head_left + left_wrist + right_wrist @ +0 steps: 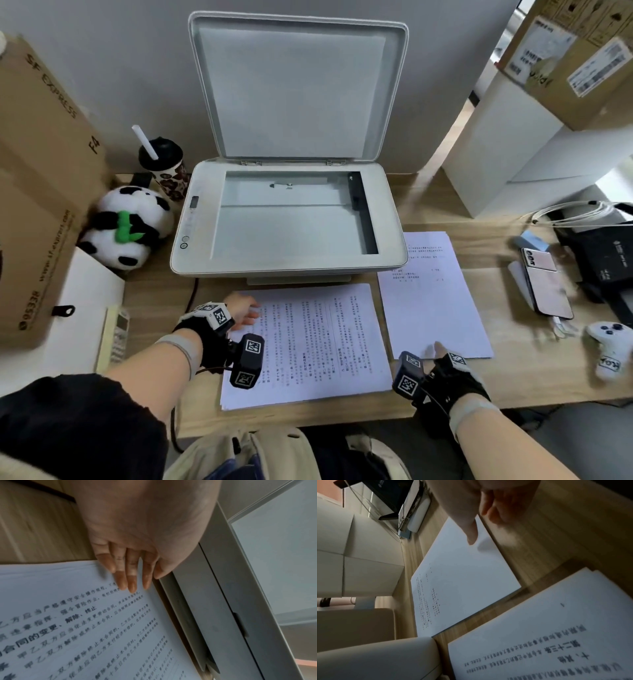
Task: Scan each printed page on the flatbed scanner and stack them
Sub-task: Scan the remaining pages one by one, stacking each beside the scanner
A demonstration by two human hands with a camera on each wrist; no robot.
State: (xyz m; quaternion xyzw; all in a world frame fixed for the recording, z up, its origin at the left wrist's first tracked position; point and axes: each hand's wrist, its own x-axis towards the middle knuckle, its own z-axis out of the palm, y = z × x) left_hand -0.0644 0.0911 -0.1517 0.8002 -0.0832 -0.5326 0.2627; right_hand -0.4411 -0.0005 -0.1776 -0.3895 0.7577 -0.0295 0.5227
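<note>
The white flatbed scanner (291,219) stands at the back of the desk with its lid (298,92) up and its glass bare. A stack of printed pages (308,342) lies in front of it. My left hand (251,313) rests on the stack's far left corner with its fingers (130,580) straight and flat on the top page (85,628). A second sheet or thin pile (431,298) lies to the right. My right hand (438,349) is at that pile's near edge. Its thumb (471,534) is over the paper (462,581), and its other fingers are loosely bent and hold nothing.
A panda plush (126,229), a lidded cup with a straw (164,168) and a large cardboard box (41,192) crowd the left. A phone (544,284), a white game controller (613,346), a black device (606,253) and white boxes (513,147) sit on the right.
</note>
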